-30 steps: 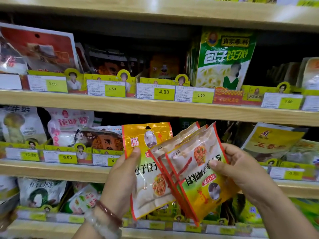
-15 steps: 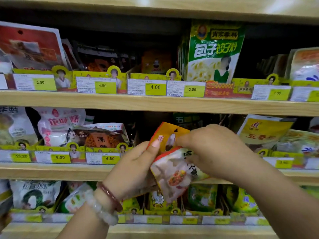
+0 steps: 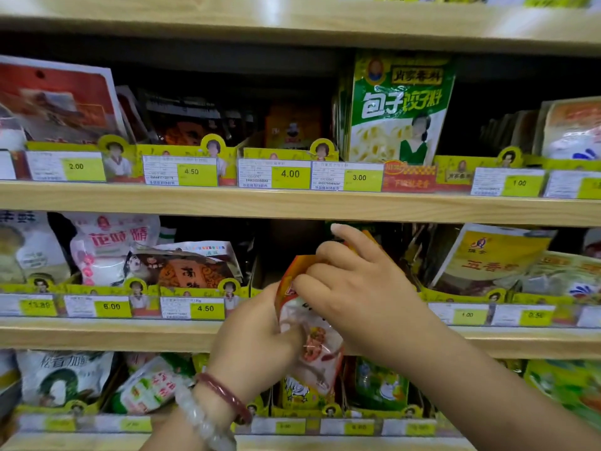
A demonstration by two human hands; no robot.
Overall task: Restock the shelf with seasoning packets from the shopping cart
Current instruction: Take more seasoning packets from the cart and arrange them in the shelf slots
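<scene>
A small stack of orange-and-white seasoning packets (image 3: 312, 340) is held upright in front of the middle shelf (image 3: 107, 333). My left hand (image 3: 257, 343) grips the stack's lower left edge from below. My right hand (image 3: 357, 291) covers the top right of the stack, fingers curled over the packets, index finger stretched up toward the dark gap on the shelf (image 3: 286, 249). Most of the packets' upper part is hidden by my right hand. The shopping cart is out of view.
Three wooden shelves hold bagged seasonings behind yellow price-tag rails. A tall green-and-white packet (image 3: 400, 109) stands on the upper shelf (image 3: 292, 203). A brown-orange bag (image 3: 185, 268) lies left of the gap, yellow bags (image 3: 487, 258) right of it. Green packets (image 3: 380, 385) fill the bottom shelf.
The packets were fanned apart in both hands; they are now squared into one stack, raised and carried closer to the middle shelf's gap, with my right hand moved over their top.
</scene>
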